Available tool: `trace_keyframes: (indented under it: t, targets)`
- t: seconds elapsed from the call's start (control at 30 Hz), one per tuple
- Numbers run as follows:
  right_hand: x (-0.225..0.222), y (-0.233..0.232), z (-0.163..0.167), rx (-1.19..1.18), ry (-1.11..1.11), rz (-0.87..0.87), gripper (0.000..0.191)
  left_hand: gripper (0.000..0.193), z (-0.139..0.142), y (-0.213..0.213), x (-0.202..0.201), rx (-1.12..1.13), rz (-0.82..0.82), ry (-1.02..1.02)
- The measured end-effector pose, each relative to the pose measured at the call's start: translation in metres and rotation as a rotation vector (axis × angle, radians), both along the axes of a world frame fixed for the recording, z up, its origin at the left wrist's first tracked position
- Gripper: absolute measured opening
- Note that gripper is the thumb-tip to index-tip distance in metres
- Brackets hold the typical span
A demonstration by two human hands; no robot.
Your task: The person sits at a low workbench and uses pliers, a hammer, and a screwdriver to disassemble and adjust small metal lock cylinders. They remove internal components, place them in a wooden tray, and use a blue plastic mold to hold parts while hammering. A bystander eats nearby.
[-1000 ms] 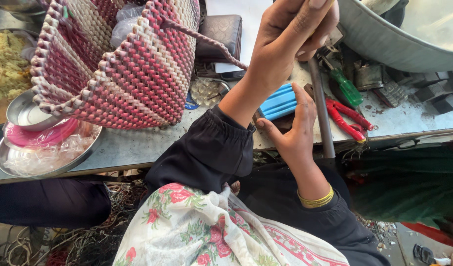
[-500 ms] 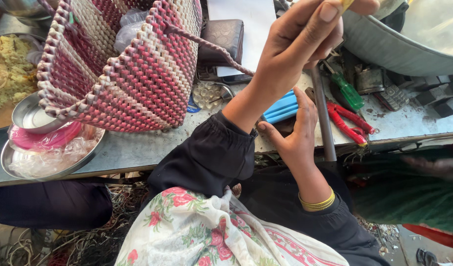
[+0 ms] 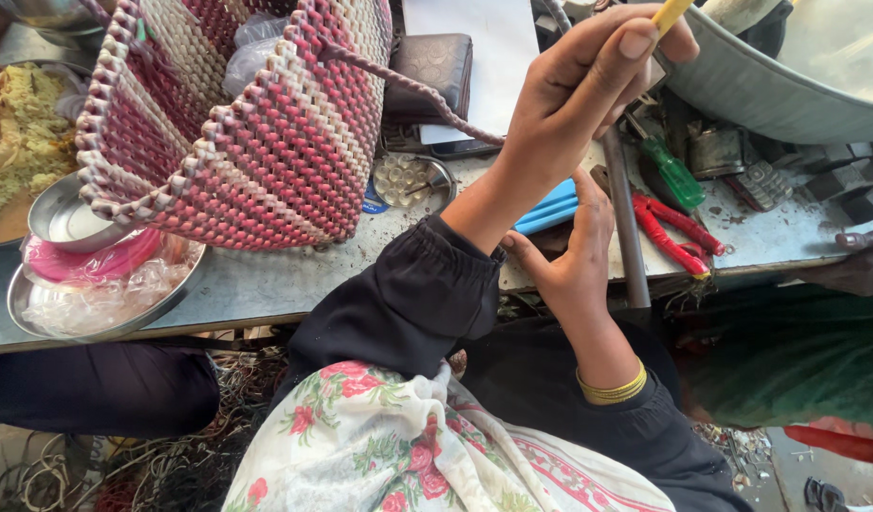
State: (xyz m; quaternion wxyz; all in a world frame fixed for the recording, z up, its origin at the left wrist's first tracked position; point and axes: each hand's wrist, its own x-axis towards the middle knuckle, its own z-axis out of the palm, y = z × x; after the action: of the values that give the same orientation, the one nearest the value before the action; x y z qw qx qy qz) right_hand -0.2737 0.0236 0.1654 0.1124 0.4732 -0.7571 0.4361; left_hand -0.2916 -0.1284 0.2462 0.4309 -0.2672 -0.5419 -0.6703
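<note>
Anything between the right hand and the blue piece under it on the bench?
Nothing visible. The right hand rests beside the blue piece, its fingers lying over the piece's right end. The left hand, raised above, holds a yellow tool. The red pliers lie apart, to the right.

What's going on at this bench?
A person sits at a cluttered metal table. Their left hand is raised, pinching a thin yellow tool. Their right hand rests at the table edge against a blue object and a metal rod. A woven basket and red pliers sit nearby.
</note>
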Motion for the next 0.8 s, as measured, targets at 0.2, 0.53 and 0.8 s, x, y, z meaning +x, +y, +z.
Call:
trace_keyframes:
  t: [0.2,0.53,0.8]
  targets:
    - [-0.002,0.001,-0.005,0.003,0.009,-0.002,0.101,0.021,-0.002,0.007,-0.002,0.014,0.042,0.041]
    - [-0.004,0.001,-0.006,0.031,-0.038,-0.008,0.102,0.020,-0.003,0.008,-0.003,0.044,0.024,0.037]
    - [-0.021,0.033,0.015,-0.075,0.016,-0.002,0.064,0.021,0.000,0.007,0.000,0.067,-0.005,0.016]
